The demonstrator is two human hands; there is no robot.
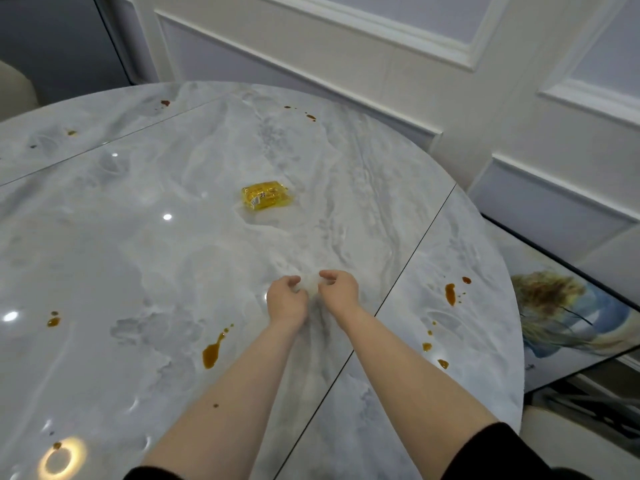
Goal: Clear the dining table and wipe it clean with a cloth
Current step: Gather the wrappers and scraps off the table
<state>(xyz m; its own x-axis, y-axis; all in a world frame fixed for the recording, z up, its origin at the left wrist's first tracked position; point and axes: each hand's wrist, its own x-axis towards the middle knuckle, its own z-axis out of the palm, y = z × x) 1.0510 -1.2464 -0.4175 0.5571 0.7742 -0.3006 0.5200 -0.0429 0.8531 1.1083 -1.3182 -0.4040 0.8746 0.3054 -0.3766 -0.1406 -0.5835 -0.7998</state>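
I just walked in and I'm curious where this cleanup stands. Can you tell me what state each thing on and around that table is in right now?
Left hand: gripping the white wad.
Right hand: pinching the same wad.
White wad: crumpled, held between both hands above the table.
Yellow packet: lying flat, untouched.
Marble table: glossy, not yet wiped.
Brown spills: scattered drips and streaks on the tabletop.

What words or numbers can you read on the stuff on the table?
None can be read.
Yellow packet: it has a small white label with dark marks, too small and blurred to read.
Picture leaning beside the table: tiny marks near its lower corner, too blurred to read.
White wad in the hands: no writing shows.
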